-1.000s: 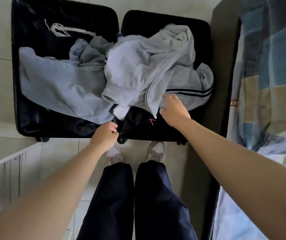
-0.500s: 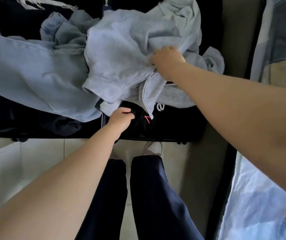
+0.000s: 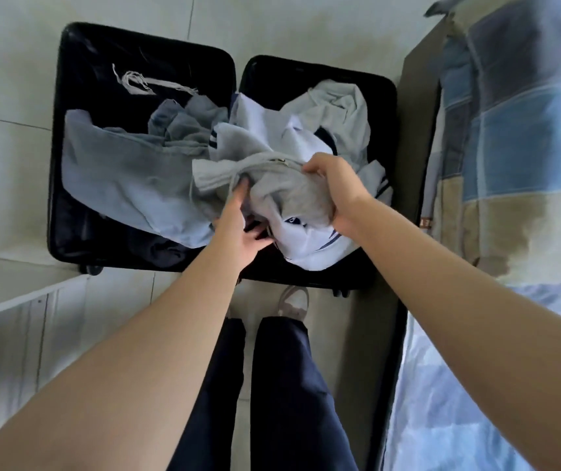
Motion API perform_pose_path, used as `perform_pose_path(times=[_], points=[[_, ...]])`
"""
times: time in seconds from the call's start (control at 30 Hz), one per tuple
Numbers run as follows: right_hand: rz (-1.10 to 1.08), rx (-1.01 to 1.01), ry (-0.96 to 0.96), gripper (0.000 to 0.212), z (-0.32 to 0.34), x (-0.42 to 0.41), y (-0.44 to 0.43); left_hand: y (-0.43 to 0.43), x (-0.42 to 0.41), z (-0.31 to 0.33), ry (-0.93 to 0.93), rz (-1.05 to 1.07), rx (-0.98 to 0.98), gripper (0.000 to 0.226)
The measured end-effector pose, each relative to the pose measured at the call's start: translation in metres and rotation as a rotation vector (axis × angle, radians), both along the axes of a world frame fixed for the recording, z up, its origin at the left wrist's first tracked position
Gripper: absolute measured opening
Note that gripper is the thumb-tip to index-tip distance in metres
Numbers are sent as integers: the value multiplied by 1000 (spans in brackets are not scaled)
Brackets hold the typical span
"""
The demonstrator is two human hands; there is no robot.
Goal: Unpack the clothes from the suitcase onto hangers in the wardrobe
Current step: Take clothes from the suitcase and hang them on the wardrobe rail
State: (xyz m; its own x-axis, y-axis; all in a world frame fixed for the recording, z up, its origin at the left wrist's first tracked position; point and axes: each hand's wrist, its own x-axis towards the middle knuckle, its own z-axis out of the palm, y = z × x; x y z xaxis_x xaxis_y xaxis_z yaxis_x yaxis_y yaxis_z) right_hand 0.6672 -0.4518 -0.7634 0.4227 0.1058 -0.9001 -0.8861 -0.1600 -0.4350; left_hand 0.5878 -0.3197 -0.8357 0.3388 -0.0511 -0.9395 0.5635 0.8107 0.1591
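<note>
A black suitcase [image 3: 68, 96] lies open on the tiled floor, both halves full of clothes. In its right half a grey zip hoodie [image 3: 292, 188] is bunched up, and my right hand [image 3: 336, 192] grips it from the right. My left hand [image 3: 238, 226] reaches in under the bundle's left side, fingers on the fabric. Beneath the hoodie lies a white garment with dark stripes [image 3: 309, 246]. A pale blue sweatshirt [image 3: 129, 178] sprawls across the left half, with a darker grey garment [image 3: 183, 127] behind it.
A bed with a blue and beige patchwork cover [image 3: 510, 147] runs along the right, its dark frame [image 3: 418, 130] close to the suitcase. A white shelf unit [image 3: 17, 317] stands at the lower left. My legs and shoes [image 3: 294, 300] are just in front of the suitcase.
The grey hoodie has gone from spread out to bunched between both hands. My left hand moved from the suitcase's front edge up under the bundle. A white striped garment now shows below.
</note>
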Motion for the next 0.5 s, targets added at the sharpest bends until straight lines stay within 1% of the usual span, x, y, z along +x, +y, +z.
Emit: perform_pose_path(times=[0.07, 0.1, 0.17, 0.2, 0.27, 0.3, 0.33, 0.37, 0.43, 0.47, 0.5], points=[[-5, 107, 43, 26, 35, -5, -5, 7, 3, 31, -103, 59, -14, 29], [0, 156, 56, 29, 55, -9, -7, 12, 2, 51, -148, 80, -42, 22], [0, 250, 87, 31, 93, -19, -9, 20, -4, 90, -218, 126, -96, 27], [5, 273, 89, 32, 114, -25, -8, 25, -7, 112, -244, 150, -111, 24], [25, 327, 89, 32, 145, -33, -6, 35, -16, 148, -301, 197, -128, 7], [37, 348, 80, 31, 161, -36, -4, 40, -22, 169, -326, 219, -138, 8], [52, 375, 78, 30, 179, -39, -2, 46, -28, 188, -348, 236, -148, 13], [78, 403, 73, 30, 196, -41, 0, 53, -34, 205, -366, 267, -170, 24], [141, 463, 56, 34, 230, -47, 7, 68, -44, 239, -345, 331, -207, 60], [152, 485, 51, 37, 238, -50, 8, 71, -44, 249, -312, 323, -195, 74], [174, 503, 40, 39, 251, -56, 12, 76, -48, 269, -296, 303, -164, 79]])
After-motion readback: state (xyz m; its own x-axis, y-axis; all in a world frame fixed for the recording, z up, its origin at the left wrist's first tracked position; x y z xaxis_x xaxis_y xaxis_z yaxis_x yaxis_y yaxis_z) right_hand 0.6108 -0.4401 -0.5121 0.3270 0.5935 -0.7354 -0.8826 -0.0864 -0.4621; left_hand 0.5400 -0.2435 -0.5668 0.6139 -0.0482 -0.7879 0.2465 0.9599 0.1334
